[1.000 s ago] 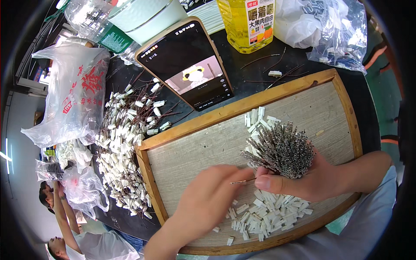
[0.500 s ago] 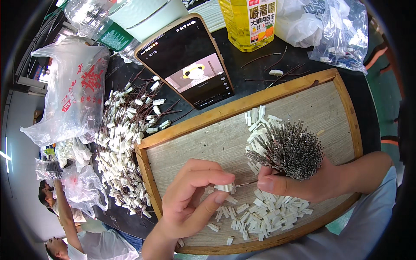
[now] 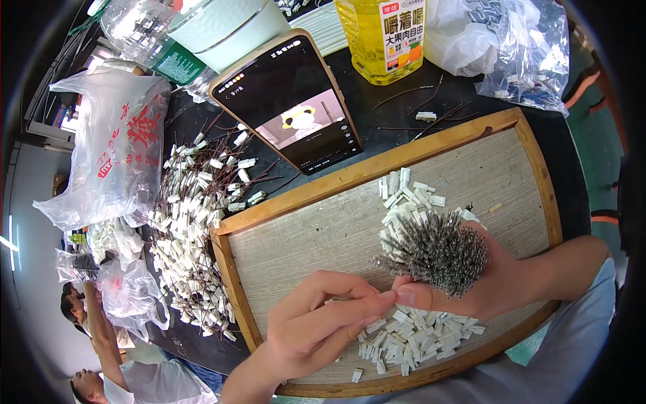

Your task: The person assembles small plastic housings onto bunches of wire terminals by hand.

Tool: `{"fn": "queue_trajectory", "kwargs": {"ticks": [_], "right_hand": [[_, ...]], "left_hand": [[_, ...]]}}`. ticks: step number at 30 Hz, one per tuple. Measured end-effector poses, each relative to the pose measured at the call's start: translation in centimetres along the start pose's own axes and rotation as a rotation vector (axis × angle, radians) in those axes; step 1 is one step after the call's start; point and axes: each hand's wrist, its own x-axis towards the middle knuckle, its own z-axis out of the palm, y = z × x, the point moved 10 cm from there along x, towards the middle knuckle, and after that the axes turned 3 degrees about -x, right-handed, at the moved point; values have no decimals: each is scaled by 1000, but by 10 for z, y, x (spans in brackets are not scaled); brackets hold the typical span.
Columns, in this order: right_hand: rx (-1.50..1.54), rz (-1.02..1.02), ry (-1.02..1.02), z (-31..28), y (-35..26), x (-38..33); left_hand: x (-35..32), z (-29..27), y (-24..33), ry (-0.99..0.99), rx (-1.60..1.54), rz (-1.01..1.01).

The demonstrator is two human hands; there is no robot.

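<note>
My right hand (image 3: 481, 293) is wrapped round a thick bundle of dark wires (image 3: 441, 252) with bare metallic ends, held over the right half of a wood-framed tray. My left hand (image 3: 319, 320) is pinched, its fingertips touching my right thumb at the bundle's lower left. Whatever sits in that pinch is hidden by the fingers. Small white plastic connectors (image 3: 420, 340) lie loose in a heap below both hands. More of them lie beyond the bundle, partly covered by it. The tray's wooden rim (image 3: 370, 168) surrounds them.
Left of the tray is a big pile of wires with white connectors (image 3: 188, 249). A phone (image 3: 289, 101) leans against a pale container (image 3: 225, 30). A yellow drink bottle (image 3: 367, 40), plastic bags (image 3: 111, 141), and loose wires (image 3: 437, 121) stand or lie around. Two people are at lower left.
My left hand has moved right to my right thumb; the white connector it pinched on a wire is now out of sight. The wire bundle has shifted slightly left and down.
</note>
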Motion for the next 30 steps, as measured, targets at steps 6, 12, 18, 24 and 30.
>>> {"fn": "queue_trajectory", "kwargs": {"ticks": [6,12,18,24,30], "right_hand": [[70,-59,-68,12,-7,1],[-205,32,50,-7,0,4],[-19,80,47,-2,3,4],[32,84,-11,2,-2,3],[-5,-36,109,-5,-8,3]], "left_hand": [[-2,-5,6,28,30,0],[-30,-119,-39,706,180,-237],[-21,-116,-16,435,821,-185],[-3,7,-13,-146,640,-245],[-3,12,-31,-159,575,-160]]}}
